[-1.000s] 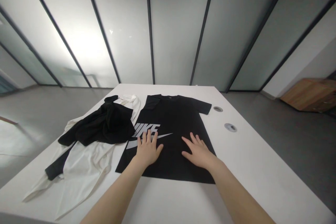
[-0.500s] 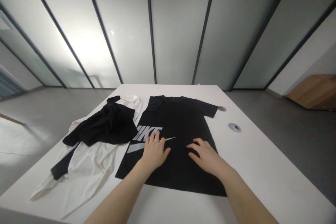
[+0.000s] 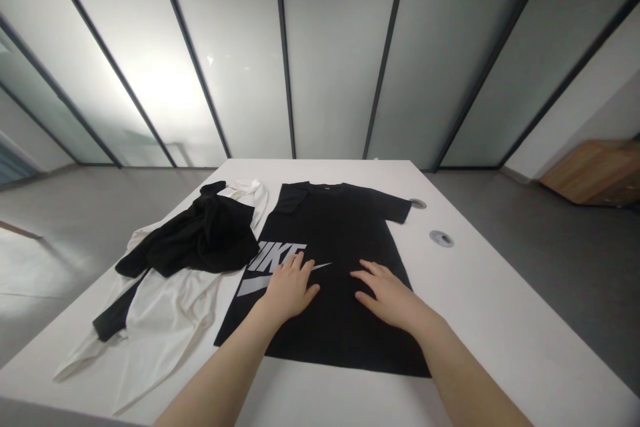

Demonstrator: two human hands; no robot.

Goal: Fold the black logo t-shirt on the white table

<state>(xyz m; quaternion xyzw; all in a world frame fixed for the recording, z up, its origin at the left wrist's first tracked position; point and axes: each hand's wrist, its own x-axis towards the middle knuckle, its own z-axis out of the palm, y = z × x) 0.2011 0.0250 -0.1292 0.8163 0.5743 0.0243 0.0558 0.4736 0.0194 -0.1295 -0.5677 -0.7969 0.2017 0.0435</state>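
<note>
A black T-shirt (image 3: 340,227) with a large light-grey logo lies spread on the white table, its collar towards the far end. The sleeve on the right stretches outward, while the left one looks folded in over the body. My left hand (image 3: 291,285) rests over the lower part of the logo with its fingers spread. Over the shirt's lower right half is my right hand (image 3: 383,292), its fingers apart and pointing inward. Neither hand grips the cloth. Whether the palms press on the fabric or hover just above it, I cannot tell.
Left of the T-shirt, a crumpled black garment (image 3: 200,237) lies on top of a white garment (image 3: 165,320). The white table (image 3: 500,333) has two round cable holes along its right side, one of them a grey grommet (image 3: 442,239). Frosted glass panels (image 3: 330,53) stand beyond.
The view has shifted slightly, so everything sits a little further left. Both hands stay over the T-shirt in nearly the same place, fingers still spread.
</note>
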